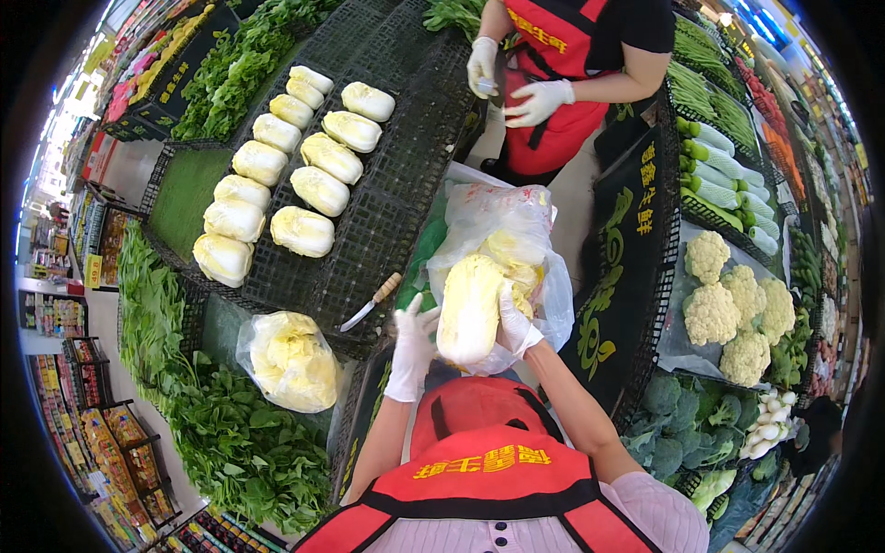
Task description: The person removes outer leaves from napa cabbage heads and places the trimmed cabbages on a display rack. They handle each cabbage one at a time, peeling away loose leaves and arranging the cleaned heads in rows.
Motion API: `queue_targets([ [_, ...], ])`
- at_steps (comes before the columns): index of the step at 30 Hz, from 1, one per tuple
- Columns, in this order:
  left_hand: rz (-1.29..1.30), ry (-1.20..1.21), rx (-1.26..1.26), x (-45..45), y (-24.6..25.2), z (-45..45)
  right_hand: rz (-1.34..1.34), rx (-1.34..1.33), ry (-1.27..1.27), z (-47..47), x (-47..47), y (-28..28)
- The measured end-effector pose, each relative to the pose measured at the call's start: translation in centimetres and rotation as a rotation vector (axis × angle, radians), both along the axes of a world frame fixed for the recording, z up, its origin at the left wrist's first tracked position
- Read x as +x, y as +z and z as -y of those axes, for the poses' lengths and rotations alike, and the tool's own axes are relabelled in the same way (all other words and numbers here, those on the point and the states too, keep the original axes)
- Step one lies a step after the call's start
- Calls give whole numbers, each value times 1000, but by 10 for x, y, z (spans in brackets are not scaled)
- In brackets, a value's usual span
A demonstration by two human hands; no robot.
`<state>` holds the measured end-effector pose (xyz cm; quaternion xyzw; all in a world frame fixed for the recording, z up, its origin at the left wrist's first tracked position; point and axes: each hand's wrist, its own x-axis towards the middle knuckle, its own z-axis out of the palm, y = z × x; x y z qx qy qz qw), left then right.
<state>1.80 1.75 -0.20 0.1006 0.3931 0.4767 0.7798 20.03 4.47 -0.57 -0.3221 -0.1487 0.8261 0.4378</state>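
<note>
A large napa cabbage is upright in front of me, above a plastic bag that holds more cabbages. My right hand, in a white glove, grips its right side. My left hand, also gloved, has its fingers apart beside the cabbage's lower left; whether the fingertips touch it is unclear. A knife with a wooden handle lies on the black crate display to the left. Two rows of napa cabbages rest on that display. A clear bag of yellow cabbage leaves sits at its near left.
A co-worker in a red apron stands ahead, with white-gloved hands near the display's edge. Leafy greens fill the near left. Cauliflowers, broccoli and net-wrapped gourds lie on the right stand.
</note>
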Motion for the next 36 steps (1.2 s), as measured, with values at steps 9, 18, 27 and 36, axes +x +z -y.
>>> queue_targets([
  [9,169,-136,-11,-8,1,8,791,447,92,-5,-5,11],
  [18,83,-187,127,-29,5,14,264,66,-148,-19,2,29],
  [27,39,-196,143,-44,0,18,22,79,62,-26,12,55],
  [36,66,-79,-6,-47,-23,32,360,520,319,-34,14,71],
])
